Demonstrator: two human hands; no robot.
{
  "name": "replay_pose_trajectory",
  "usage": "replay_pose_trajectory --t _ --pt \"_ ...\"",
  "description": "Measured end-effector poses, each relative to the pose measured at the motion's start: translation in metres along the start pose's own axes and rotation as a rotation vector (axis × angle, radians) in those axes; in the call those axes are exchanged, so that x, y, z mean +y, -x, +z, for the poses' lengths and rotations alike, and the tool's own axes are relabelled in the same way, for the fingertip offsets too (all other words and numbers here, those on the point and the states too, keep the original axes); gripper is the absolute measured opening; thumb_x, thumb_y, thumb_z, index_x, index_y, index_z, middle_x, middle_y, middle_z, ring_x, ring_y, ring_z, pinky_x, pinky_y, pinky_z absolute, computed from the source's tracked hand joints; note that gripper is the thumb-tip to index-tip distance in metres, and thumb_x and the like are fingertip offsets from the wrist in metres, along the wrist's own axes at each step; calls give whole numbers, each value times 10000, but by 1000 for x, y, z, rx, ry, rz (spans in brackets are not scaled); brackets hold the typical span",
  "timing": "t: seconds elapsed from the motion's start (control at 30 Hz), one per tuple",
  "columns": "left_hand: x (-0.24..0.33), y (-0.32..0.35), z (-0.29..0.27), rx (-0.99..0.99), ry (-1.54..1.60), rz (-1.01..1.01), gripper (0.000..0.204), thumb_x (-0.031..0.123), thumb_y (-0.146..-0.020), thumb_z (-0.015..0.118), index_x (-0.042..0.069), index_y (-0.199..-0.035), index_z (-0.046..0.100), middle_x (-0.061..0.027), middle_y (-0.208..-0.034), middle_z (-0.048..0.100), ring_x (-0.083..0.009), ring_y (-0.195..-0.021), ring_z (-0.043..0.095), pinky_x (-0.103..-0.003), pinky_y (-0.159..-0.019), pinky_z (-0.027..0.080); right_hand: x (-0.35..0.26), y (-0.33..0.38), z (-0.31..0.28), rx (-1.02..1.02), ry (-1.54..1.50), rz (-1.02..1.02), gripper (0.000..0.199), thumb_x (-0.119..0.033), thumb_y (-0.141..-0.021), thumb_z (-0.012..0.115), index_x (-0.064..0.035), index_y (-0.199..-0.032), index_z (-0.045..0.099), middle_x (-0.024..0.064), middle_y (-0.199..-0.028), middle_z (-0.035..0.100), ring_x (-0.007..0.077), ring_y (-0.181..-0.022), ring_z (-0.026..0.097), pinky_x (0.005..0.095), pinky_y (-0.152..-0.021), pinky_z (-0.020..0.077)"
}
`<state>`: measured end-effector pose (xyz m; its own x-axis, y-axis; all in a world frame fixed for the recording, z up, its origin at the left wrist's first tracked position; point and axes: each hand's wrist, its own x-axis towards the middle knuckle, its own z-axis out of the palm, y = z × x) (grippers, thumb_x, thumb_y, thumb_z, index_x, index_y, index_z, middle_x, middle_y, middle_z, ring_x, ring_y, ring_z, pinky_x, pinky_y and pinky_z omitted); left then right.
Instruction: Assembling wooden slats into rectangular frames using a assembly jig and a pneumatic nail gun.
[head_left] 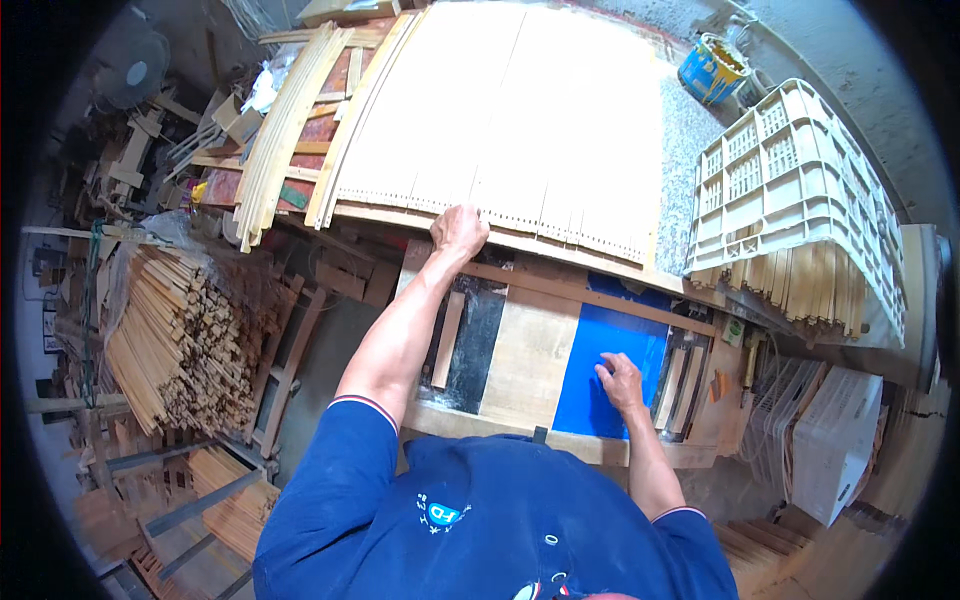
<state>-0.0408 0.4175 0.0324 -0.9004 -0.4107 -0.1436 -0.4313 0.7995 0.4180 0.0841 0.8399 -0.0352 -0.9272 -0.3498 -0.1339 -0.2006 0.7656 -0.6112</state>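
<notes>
Head view: person in a blue shirt leaning over a workbench.
Left hand (459,231): fingers curled onto the near edge of the slat sheet (500,110).
Slat sheet: pale thin wooden strips side by side, notched ends, stretching away beyond the left hand.
Right hand (621,380): fingers together, flat on a blue panel (610,350).
Crate (790,180): pale plastic, beyond the right hand.

Left arm extended forward and nearly straight, left hand (459,231) palm down with fingers curled over at the far end of the reach. Right arm bent, held close; right hand (622,382) flat, palm down, fingers together.
</notes>
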Motion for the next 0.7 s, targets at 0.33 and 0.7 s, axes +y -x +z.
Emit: replay_pose_trajectory --t 0.33,0.7 --pt "20 29 -98 217 531 23 222 242 -733 729 31 -789 688 -140 -705 680 -214 -635 641 -347 -623 520 -20 10 -18 11 -289 127 299 -179 -885 751 -27 -1140 713 109 -946 719 224 -855 702 350 -766 565" --pt "-25 273 -64 -259 1346 -240 127 -19 -806 624 46 -915 622 4 -793 619 -65 -696 547 -226 -662 432 -204 -181 29 -618 -1433 202 303 -314 -1029 588 -60 -1192 597 74 -1001 699 163 -848 683 296 -709 561"
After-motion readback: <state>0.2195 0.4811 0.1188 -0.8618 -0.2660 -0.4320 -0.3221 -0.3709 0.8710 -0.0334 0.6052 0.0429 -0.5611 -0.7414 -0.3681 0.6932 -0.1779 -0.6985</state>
